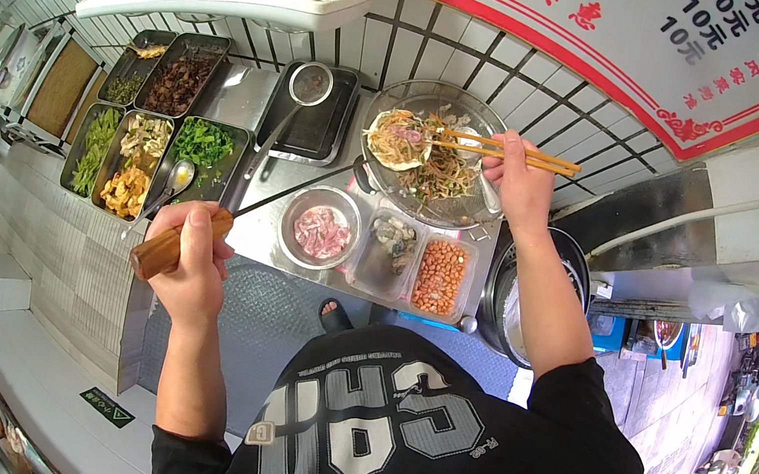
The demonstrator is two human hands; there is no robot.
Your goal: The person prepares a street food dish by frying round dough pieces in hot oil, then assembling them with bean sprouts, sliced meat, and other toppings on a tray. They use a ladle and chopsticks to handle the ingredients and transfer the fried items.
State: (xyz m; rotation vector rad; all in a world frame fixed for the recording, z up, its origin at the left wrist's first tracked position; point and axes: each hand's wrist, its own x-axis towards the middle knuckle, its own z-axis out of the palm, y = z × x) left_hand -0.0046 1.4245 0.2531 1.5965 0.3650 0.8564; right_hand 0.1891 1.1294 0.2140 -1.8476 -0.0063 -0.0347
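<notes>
My left hand (193,257) grips the wooden handle (156,260) of a long-handled ladle. Its thin dark rod (292,190) slants up towards a round, pale-rimmed portion (396,139) heaped with shredded vegetables and a bit of pink meat. The ladle head under this portion is hidden. My right hand (520,182) holds wooden chopsticks (509,152), their tips at the portion's right side. Below both is a wire mesh basket (377,187) containing loose shredded vegetable mix (446,180). A metal spoon (490,194) lies in the basket beside my right hand.
Nearer me are a bowl of raw meat (322,231), a tub of oysters (390,243) and a tub of peanuts (441,275). Several topping trays (208,150) stand left. A small strainer (311,84) rests over a dark tray (327,125). A black pot (575,271) is at right.
</notes>
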